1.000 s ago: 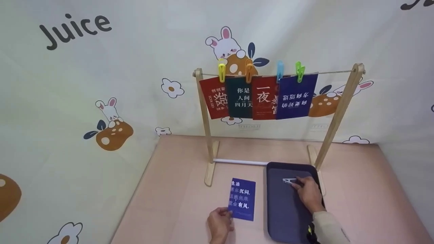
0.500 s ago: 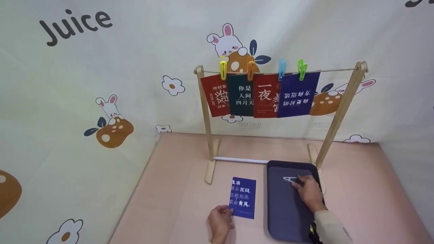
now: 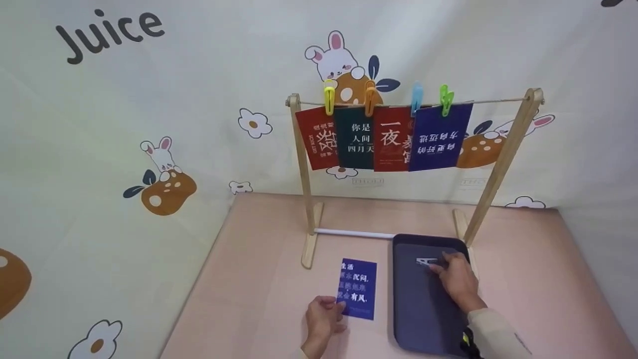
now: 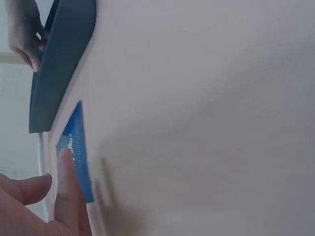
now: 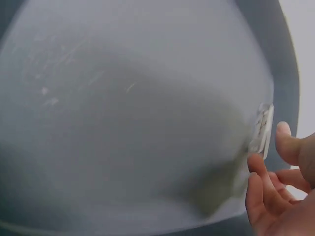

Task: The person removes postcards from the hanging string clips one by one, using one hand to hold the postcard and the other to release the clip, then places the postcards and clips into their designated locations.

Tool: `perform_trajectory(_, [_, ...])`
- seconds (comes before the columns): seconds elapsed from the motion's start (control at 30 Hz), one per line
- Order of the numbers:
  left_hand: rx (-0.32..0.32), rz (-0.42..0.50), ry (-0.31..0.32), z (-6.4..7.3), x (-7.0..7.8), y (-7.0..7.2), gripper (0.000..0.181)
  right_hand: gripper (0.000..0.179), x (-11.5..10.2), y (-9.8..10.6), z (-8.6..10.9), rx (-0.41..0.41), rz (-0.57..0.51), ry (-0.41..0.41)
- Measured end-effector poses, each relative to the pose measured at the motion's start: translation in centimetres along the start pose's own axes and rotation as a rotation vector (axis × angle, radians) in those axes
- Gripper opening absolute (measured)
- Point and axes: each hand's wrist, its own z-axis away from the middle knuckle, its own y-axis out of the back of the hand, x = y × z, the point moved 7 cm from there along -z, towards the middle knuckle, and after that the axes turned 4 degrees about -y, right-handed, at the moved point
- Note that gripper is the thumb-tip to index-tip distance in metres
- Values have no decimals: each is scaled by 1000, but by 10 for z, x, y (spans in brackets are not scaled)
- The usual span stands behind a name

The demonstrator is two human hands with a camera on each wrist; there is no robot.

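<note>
- One pale clothes peg (image 3: 424, 261) lies in the dark tray (image 3: 418, 314), near its far end; one blue card (image 3: 358, 289) lies on the pink table (image 3: 249, 279), left of the tray.
- Right hand (image 3: 459, 281): thumb and forefinger apart at the peg's near end; no pinch shown. Closing off-centre would likely spin the peg or push it away.
- Left hand (image 3: 321, 316): thumb and forefinger spread at the card's lower left edge; no pinch evident. Thin stock flat on a table gives little to catch; a hurried lift could slide or crease it.
- Tray stands close to the wooden rack (image 3: 506, 164). A shove on the tray could, in my judgement, jar the rack and swing the clipped cards (image 3: 441, 139).
- Hard to determine: whether either hand's fingertips bear on the peg or card; the peg is blurred in the right wrist view.
- Concealed: part of the white bar (image 3: 349, 232) behind the tray; some print on the clipped cards, which overlap.
- Cut off: the right sleeve (image 3: 498, 331), at the lower frame edge. A dark item beside it cannot be identified.
</note>
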Motion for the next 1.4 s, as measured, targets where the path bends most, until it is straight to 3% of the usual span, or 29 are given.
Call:
perform_trajectory(0.17, [-42, -23, -11, 2, 17, -4, 26, 51, -20, 16, 9, 108, -54, 44])
perform_trajectory(0.37, [-108, -71, -91, 8, 35, -12, 42, 45, -39, 32, 25, 254, -106, 133])
perform_trajectory(0.53, [-150, -42, -112, 16, 47, -19, 63, 45, -53, 50, 40, 396, -159, 286])
perform_trajectory(0.73, [-193, 4, -150, 25, 68, -24, 65, 45, -71, 74, 59, 519, -181, 474])
perform_trajectory(0.93, [-279, 104, -201, 29, 104, -22, 78, 43, -96, 102, 73, 560, -151, 630])
perform_trajectory(1.03, [-320, 158, -235, 30, 126, -21, 81, 32, -108, 118, 79, 565, -130, 742])
perform_trajectory(1.1, [-340, 171, -267, 30, 140, -21, 81, 36, -116, 129, 83, 577, -118, 822])
perform_trajectory(1.2, [-356, 191, -309, 29, 160, -22, 78, 48, -128, 146, 87, 611, -121, 929])
perform_trajectory(1.4, [-362, 230, -358, 22, 191, -23, 73, 47, -151, 176, 91, 687, -170, 1074])
